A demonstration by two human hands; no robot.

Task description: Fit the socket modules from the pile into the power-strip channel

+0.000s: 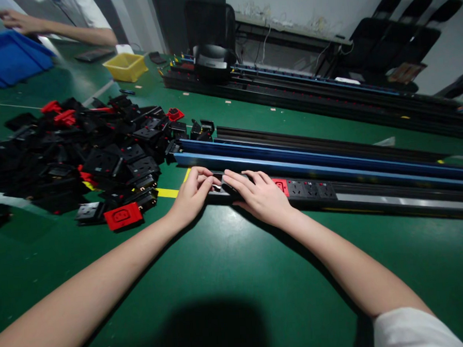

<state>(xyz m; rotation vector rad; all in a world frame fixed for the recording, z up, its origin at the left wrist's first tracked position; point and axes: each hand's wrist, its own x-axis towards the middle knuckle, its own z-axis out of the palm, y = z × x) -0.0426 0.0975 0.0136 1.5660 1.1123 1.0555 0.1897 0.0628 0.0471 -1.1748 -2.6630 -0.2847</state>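
Observation:
A long black power strip (353,201) lies across the green table, with a red socket (282,186) and several black sockets (310,190) seated in its channel. My left hand (194,195) is closed around the strip's left end, thumb and fingers bent at its edges. Beside it, my right hand (261,195) grips a black socket module (232,186) that sits tilted over the channel. The fingers partly cover this module, so whether it is seated cannot be told. Left of my hands, a loose red socket (123,216) lies on the table.
A heap of black and red socket modules (98,149) spreads across the left. Blue rails (293,160) lie just behind the strip, and more long strips (308,94) farther back. A yellow bin (125,66), a blue bin (8,56) and another person's hand (21,21) are at the upper left.

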